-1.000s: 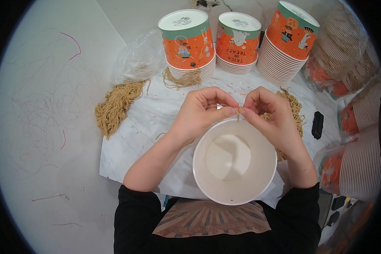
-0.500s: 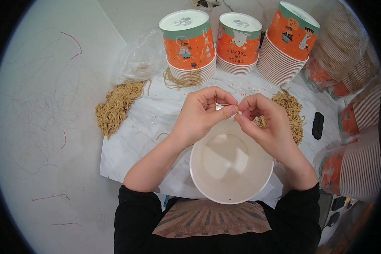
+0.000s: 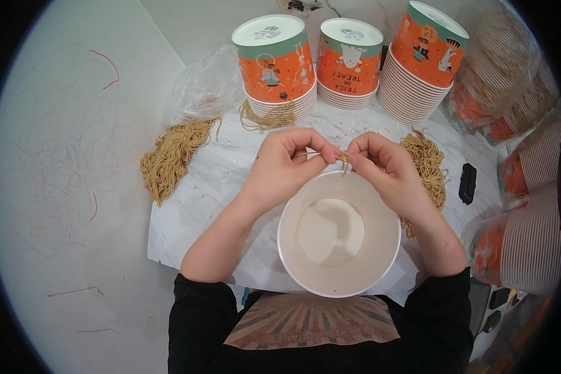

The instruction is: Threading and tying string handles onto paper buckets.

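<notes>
A thin tan cord (image 3: 345,166) is pinched between the fingertips of both hands, at the far rim of a white paper bucket (image 3: 378,265). My left hand (image 3: 285,167) closes thumb and forefinger on it, and a strand runs back through the fingers. From the other side my right hand (image 3: 389,169) pinches it too. A small knot or loop seems to sit between them, with a short end hanging down. The bucket stands upright near my body, its mouth facing up; its outside is mostly hidden.
Tan cord bundles lie at left (image 3: 173,159) and at right (image 3: 425,165), beside a small black object (image 3: 468,184). Upturned orange and green bucket stacks (image 3: 274,68) stand behind. Bagged bucket stacks (image 3: 523,243) line the right side. A clear plastic bag (image 3: 202,84) lies back left.
Both hands have shifted slightly on the cord; my left fingertips moved a little left and a short hanging end now shows. The bucket moved very slightly.
</notes>
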A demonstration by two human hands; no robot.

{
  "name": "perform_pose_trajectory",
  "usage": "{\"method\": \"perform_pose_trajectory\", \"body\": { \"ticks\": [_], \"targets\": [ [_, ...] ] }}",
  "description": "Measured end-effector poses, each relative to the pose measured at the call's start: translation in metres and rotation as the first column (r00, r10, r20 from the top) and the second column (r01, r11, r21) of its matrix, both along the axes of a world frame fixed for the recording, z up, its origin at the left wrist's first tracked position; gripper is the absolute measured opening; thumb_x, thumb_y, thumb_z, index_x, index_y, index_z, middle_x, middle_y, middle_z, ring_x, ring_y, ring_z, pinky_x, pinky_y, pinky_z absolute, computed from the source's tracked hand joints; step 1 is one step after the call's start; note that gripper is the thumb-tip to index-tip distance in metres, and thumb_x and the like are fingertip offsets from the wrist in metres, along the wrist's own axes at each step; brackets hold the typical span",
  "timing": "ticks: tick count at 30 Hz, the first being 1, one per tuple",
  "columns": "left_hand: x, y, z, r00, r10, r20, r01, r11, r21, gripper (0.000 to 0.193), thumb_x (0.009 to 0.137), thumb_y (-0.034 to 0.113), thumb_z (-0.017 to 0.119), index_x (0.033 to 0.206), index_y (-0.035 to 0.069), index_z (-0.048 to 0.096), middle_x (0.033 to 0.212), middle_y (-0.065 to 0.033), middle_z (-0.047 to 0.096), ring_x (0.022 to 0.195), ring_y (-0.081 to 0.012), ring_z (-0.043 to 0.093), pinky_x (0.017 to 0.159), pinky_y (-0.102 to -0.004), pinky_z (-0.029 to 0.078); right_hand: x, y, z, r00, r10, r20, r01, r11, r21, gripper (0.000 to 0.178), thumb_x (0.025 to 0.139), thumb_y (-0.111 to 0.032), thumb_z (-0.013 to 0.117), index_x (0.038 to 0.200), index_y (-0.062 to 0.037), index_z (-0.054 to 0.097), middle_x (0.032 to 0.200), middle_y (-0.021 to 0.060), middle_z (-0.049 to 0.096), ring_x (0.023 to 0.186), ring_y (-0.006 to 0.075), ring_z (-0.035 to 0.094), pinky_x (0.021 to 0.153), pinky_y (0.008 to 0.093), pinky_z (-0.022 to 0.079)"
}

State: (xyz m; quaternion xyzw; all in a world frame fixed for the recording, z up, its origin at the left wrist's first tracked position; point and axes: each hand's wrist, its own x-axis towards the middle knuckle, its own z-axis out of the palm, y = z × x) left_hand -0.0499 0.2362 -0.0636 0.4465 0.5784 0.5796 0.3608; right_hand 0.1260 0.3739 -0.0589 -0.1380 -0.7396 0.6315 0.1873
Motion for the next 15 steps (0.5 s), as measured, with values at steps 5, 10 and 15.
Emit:
{"method": "perform_pose_trajectory", "body": {
  "ticks": [5,10,15],
  "targets": [
    [0.000,-0.006,0.012,0.988,-0.009,-0.151,-0.004,0.996,-0.088,0.012,0.086,0.013,0.075,0.091,0.003,0.078,0.064,0.0086,0.057,0.054,0.0013,0.033,0.049,-0.0209,0.028,0.000,0.001,0.000,1.000,0.009,0.003,-0.009,1.000,-0.011,0.014,0.100,-0.013,0.063,0.100,0.0002,0.063,0.088,-0.0020,0.065,0.079,0.0045,0.057,0.069,0.0230,0.046],
    [0.002,-0.004,0.008,0.991,-0.001,-0.137,-0.016,0.992,-0.125,0.015,0.087,0.019,0.077,0.092,0.004,0.078,0.060,0.0101,0.048,0.054,0.0008,0.031,0.049,-0.0225,0.025,0.000,-0.005,0.002,0.999,-0.010,-0.032,0.016,0.977,0.211,0.012,0.097,-0.013,0.065,0.097,-0.0006,0.064,0.083,-0.0002,0.065,0.077,0.0068,0.060,0.070,0.0247,0.047],
    [-0.001,-0.004,0.006,0.999,-0.009,-0.045,0.001,0.985,-0.172,0.016,0.088,0.020,0.077,0.091,0.005,0.077,0.057,0.0112,0.046,0.052,0.0010,0.031,0.048,-0.0229,0.025,-0.001,-0.008,0.004,0.998,-0.046,-0.035,0.053,0.965,0.257,0.013,0.092,-0.013,0.070,0.093,-0.0011,0.064,0.077,0.0017,0.065,0.073,0.0091,0.060,0.067,0.0267,0.049]
  ]
}}
